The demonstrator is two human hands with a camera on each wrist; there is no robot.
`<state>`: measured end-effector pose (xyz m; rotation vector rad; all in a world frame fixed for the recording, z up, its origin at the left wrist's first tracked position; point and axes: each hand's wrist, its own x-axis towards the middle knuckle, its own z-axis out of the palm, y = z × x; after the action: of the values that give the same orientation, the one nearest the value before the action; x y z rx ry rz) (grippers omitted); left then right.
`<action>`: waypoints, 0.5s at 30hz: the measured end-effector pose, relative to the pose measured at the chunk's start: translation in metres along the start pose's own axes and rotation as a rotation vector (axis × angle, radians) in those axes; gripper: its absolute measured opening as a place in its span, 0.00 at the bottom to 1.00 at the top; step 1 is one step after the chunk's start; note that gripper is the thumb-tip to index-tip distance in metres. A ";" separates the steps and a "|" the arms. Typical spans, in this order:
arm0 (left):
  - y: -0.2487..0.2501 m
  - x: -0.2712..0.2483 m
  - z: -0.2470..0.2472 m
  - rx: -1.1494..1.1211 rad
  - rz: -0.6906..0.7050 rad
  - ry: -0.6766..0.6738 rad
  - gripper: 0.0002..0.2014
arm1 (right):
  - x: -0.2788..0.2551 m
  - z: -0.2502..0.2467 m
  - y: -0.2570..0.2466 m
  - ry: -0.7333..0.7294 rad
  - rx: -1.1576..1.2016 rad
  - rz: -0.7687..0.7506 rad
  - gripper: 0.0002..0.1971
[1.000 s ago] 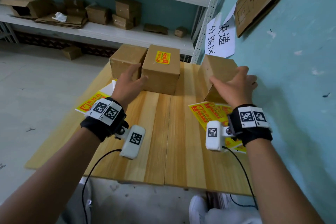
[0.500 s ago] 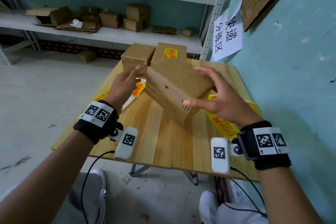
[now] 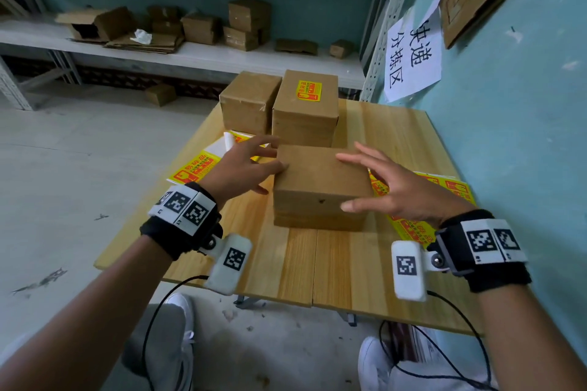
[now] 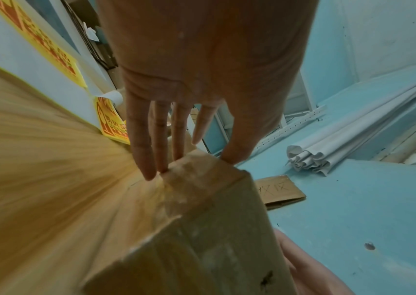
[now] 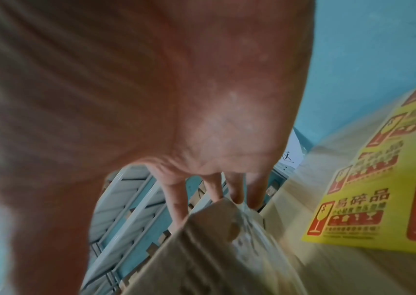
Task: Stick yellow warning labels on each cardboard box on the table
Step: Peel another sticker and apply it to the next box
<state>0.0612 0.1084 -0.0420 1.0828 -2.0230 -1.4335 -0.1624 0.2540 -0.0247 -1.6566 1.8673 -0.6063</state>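
Observation:
A plain cardboard box (image 3: 320, 181) lies flat in the middle of the wooden table (image 3: 317, 267), with no label on its top. My left hand (image 3: 270, 168) touches its left side with straight, spread fingers (image 4: 161, 139). My right hand (image 3: 349, 182) is spread over its right edge, fingers (image 5: 176, 199) straight, thumb at the near corner. Behind stand a box bearing a yellow warning label (image 3: 309, 90) and a plain box (image 3: 247, 101). Yellow label sheets lie left (image 3: 193, 167) and right (image 3: 444, 187) of the near box.
The table's right side runs along a teal wall with a paper sign (image 3: 413, 54). Metal shelves (image 3: 190, 57) with more cardboard boxes stand beyond the table. Bare wood lies between the near box and the table's front edge.
The box went from the right rear of the table, through the air tilted between both hands, down flat onto the middle. Both hands have loosened from it and now spread at its sides.

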 end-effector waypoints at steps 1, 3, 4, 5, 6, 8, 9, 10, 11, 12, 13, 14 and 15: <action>0.000 0.001 0.000 -0.008 -0.002 0.001 0.26 | 0.001 0.002 0.000 0.024 0.020 0.004 0.42; -0.002 0.003 -0.002 -0.012 0.001 0.002 0.27 | 0.005 0.007 0.000 0.096 0.001 -0.010 0.40; -0.003 0.004 -0.004 -0.011 0.006 0.011 0.26 | 0.006 0.009 0.000 0.120 -0.012 -0.019 0.39; -0.005 0.006 -0.005 -0.004 0.014 0.037 0.24 | 0.008 0.010 0.001 0.130 -0.012 -0.024 0.38; -0.007 0.008 -0.008 0.013 0.024 0.084 0.22 | 0.008 0.010 0.001 0.128 -0.003 -0.025 0.37; -0.015 0.014 -0.017 0.093 0.027 0.226 0.16 | 0.008 0.009 0.001 0.114 0.015 -0.020 0.37; -0.020 0.017 -0.023 0.139 0.009 0.294 0.14 | 0.008 0.009 0.002 0.112 0.019 -0.016 0.37; -0.027 0.021 -0.030 0.167 -0.020 0.349 0.14 | 0.008 0.009 0.002 0.112 0.022 -0.012 0.38; -0.033 0.023 -0.037 0.176 -0.057 0.393 0.14 | 0.008 0.009 0.002 0.113 0.023 -0.012 0.38; -0.040 0.025 -0.045 0.171 -0.098 0.424 0.14 | 0.008 0.010 0.002 0.117 0.026 -0.014 0.38; -0.047 0.026 -0.051 0.163 -0.141 0.442 0.15 | 0.007 0.011 0.002 0.122 0.029 -0.017 0.38; -0.052 0.026 -0.058 0.152 -0.179 0.452 0.15 | 0.007 0.011 0.002 0.126 0.032 -0.018 0.38; -0.057 0.026 -0.062 0.141 -0.208 0.460 0.16 | 0.007 0.012 0.002 0.129 0.036 -0.020 0.38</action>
<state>0.1102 0.0417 -0.0741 1.5576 -1.7356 -1.0171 -0.1565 0.2482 -0.0358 -1.6490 1.9204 -0.7674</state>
